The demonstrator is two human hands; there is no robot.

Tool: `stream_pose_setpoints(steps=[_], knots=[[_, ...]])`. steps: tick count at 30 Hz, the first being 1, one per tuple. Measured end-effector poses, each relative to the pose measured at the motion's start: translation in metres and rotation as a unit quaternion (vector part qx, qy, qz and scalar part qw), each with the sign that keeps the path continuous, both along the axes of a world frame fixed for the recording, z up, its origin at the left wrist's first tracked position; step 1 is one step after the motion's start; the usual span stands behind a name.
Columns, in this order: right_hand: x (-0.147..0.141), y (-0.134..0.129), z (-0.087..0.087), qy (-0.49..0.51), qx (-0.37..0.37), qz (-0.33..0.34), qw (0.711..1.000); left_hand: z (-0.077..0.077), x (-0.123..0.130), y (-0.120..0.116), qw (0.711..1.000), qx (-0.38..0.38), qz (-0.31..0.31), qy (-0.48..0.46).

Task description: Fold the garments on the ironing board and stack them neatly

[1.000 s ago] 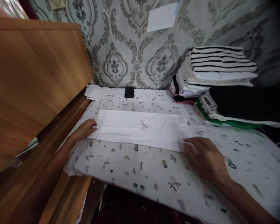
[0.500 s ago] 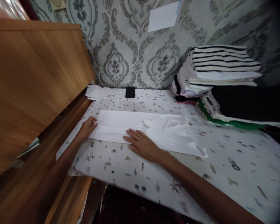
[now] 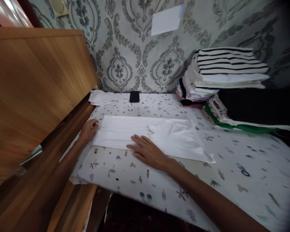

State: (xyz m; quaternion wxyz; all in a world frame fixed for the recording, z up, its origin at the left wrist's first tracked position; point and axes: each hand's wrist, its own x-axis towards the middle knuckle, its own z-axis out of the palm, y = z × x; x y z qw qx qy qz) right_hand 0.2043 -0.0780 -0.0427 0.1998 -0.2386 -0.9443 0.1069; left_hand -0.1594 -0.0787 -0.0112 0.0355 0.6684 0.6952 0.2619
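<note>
A white garment [image 3: 171, 138], likely a shirt, lies folded into a long flat strip on the patterned cloth. My right hand [image 3: 147, 151] rests palm down on its near edge, around the middle, with the fingers spread. Just off the garment's left end is my left hand [image 3: 89, 130], its fingers loosely bent and holding nothing that I can see. The right part of the garment is wrinkled, while the left part lies in flat lengthwise folds.
Tall stacks of folded clothes [image 3: 229, 67] stand at the back right, beside a pile topped with black cloth [image 3: 258, 106]. A black phone-like object [image 3: 134, 96] and a white folded cloth [image 3: 102, 97] lie near the wall. A wooden cabinet [image 3: 38, 83] borders the left side.
My left hand has let go of the garment's left end and moved slightly left. The right hand stays almost in place on the fabric.
</note>
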Motion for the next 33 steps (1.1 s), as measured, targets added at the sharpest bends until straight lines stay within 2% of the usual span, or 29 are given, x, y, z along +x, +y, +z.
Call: stream_pose_setpoints(steps=[3,7,10,13,17,21,23,26,28,30,33], knots=[[0.000,-0.001,0.001,0.007,0.005,-0.001,1.000,0.005,0.000,0.011,0.989,-0.006,-0.100,0.105],[0.000,-0.001,0.004,-0.006,0.015,0.000,1.000,0.013,0.006,0.019,0.944,-0.034,-0.176,0.277],[0.000,-0.001,0.005,-0.022,0.017,-0.002,1.000,0.018,0.009,0.021,0.916,-0.038,-0.193,0.349],[0.000,-0.001,0.005,-0.038,0.012,0.002,0.999,0.018,0.008,0.019,0.912,-0.033,-0.170,0.373],[0.001,-0.001,0.006,-0.059,-0.006,0.003,0.998,0.017,0.004,0.017,0.944,-0.039,-0.117,0.307],[-0.003,-0.004,0.013,-0.067,-0.028,-0.001,0.997,0.004,0.010,0.016,0.981,-0.008,-0.096,0.166],[-0.009,-0.008,0.019,-0.067,-0.039,0.002,0.997,-0.009,0.018,0.013,0.985,-0.024,-0.113,0.128],[-0.027,-0.016,0.028,-0.069,-0.038,0.020,0.997,-0.029,0.028,0.007,0.975,-0.102,-0.140,0.141],[-0.043,-0.022,0.032,-0.073,-0.022,0.036,0.996,-0.037,0.028,0.005,0.970,-0.129,-0.149,0.142],[-0.064,-0.026,0.033,-0.073,0.001,0.058,0.996,-0.036,0.021,0.011,0.976,-0.114,-0.152,0.105],[-0.102,-0.028,0.031,-0.071,0.026,0.085,0.994,-0.022,0.001,0.038,0.992,-0.059,-0.113,0.006]])
